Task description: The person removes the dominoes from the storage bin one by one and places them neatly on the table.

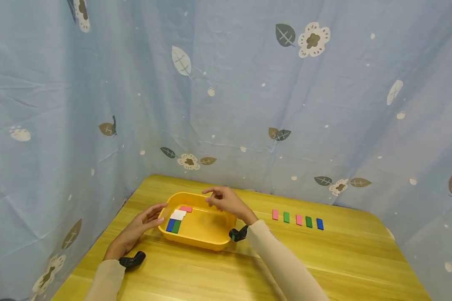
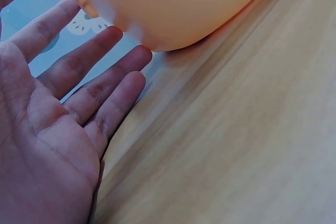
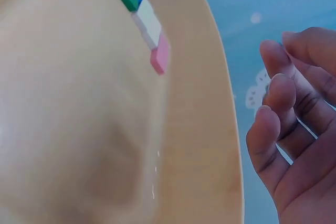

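A yellow plastic basin [image 1: 196, 241] sits on the table. Along its left side lie a pink tile [image 1: 186, 208], white tile pieces [image 1: 178, 215], a blue tile [image 1: 170, 225] and a green tile [image 1: 176, 226]. My left hand [image 1: 145, 221] is at the basin's left end, its fairly straight fingers [image 2: 89, 95] against the outer wall. Above the basin's far right part hovers my right hand [image 1: 226, 201], with nothing visible in its loosely bent fingers [image 3: 281, 93]. In the right wrist view, that hand appears beside the basin's wall [image 3: 202, 129].
Right of the basin, a spaced row holds a pink tile [image 1: 275, 214], a light green tile [image 1: 286, 217], another pink tile [image 1: 299, 219], a dark green tile [image 1: 309, 221] and a blue tile [image 1: 320, 224]. A patterned blue curtain [image 1: 241, 96] hangs behind the wooden table [image 1: 346, 259].
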{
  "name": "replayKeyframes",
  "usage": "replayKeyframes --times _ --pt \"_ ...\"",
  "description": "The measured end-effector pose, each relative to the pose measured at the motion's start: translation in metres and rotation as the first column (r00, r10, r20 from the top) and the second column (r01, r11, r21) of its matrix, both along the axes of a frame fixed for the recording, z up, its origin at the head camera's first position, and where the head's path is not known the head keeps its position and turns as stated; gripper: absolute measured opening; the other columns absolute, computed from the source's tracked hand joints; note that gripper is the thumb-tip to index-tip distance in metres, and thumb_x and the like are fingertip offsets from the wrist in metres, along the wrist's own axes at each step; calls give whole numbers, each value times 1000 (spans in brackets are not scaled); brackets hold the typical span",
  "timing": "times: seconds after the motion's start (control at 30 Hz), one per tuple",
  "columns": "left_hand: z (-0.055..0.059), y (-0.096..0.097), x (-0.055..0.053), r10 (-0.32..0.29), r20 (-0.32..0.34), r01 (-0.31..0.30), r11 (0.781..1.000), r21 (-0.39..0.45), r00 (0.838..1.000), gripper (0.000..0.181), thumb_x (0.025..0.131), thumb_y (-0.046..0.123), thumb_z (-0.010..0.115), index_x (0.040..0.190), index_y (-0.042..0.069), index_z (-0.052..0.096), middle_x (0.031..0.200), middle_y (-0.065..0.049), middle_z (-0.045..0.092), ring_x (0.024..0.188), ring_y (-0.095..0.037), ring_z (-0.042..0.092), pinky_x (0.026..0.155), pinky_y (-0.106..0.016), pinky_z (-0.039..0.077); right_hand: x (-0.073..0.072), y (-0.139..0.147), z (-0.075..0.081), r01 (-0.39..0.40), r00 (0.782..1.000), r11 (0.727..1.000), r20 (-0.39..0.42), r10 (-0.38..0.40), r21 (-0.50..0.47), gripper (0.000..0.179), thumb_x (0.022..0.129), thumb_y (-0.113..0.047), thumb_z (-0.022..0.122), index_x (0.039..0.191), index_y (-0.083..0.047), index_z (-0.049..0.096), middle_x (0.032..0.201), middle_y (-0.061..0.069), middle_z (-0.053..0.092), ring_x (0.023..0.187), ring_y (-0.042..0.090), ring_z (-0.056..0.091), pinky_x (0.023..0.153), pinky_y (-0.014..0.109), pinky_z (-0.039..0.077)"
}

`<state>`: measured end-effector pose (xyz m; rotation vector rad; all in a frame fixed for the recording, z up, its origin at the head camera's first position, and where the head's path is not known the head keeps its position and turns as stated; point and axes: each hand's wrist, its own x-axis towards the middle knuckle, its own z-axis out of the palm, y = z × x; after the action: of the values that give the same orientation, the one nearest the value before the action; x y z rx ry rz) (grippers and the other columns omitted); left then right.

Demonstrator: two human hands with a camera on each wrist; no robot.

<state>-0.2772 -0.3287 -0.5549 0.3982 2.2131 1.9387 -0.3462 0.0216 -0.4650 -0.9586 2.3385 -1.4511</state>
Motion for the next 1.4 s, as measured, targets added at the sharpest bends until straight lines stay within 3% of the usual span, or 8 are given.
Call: replayKeyframes --times 0.17,0.37,0.63,0.8,0.9,1.13,1.4 --pt "-1 -4 3 14 7 -14 1000 1 1000 58 105 26 62 159 20 39 167 -9 24 155 -38 12 120 -68 9 0 -20 0 -28 999 1000 20 28 -11 36 105 -25 63 138 -11 65 99 25 70 77 51 53 60 42 48" --pt "0 -7 4 23 11 -23 1000 -2 1000 58 105 26 61 159 20 38 167 -8 23 155 -39 12 120 -68 10 -4 -37 -6 -27 999 999 23 26 17 37 104 -24 64 136 -6 65 93 16 72 72 42 55 59 32 48" --pt "0 -8 2 26 20 -26 1000 -5 999 58 106 26 61 159 21 39 167 -8 25 156 -37 13 121 -66 12 -12 -50 -17 -26 1000 999 -7 27 46 35 105 -23 62 136 -5 64 96 23 71 80 48 60 64 44 55" --pt "2 -5 0 9 7 -9 1000 -12 1000 58 106 27 60 160 20 37 167 -11 24 155 -40 13 120 -68 11 -15 -55 -23 -25 998 995 -63 31 94 32 104 -21 64 132 -6 68 93 21 71 80 41 64 62 27 50" --pt "3 -3 -1 10 8 -10 1000 -14 1000 59 106 27 60 159 20 37 167 -10 25 155 -39 14 121 -66 12 -16 -57 -28 -19 997 993 -75 28 120 30 103 -20 65 131 -8 69 91 18 72 78 36 65 62 22 48" --pt "3 -1 -1 -5 16 5 1000 -13 1000 58 106 27 60 160 22 37 168 -10 24 155 -39 14 120 -68 13 -18 -59 -40 -26 995 972 -84 47 234 31 101 -17 67 131 -7 69 85 6 71 65 16 60 59 21 49" --pt "0 -2 -2 3 -16 -3 1000 6 1000 57 106 25 61 158 20 40 166 -11 27 153 -41 18 119 -69 12 -24 -63 -45 -4 992 934 -113 47 358 39 99 -21 71 136 -7 67 75 -1 69 55 8 55 54 19 44"
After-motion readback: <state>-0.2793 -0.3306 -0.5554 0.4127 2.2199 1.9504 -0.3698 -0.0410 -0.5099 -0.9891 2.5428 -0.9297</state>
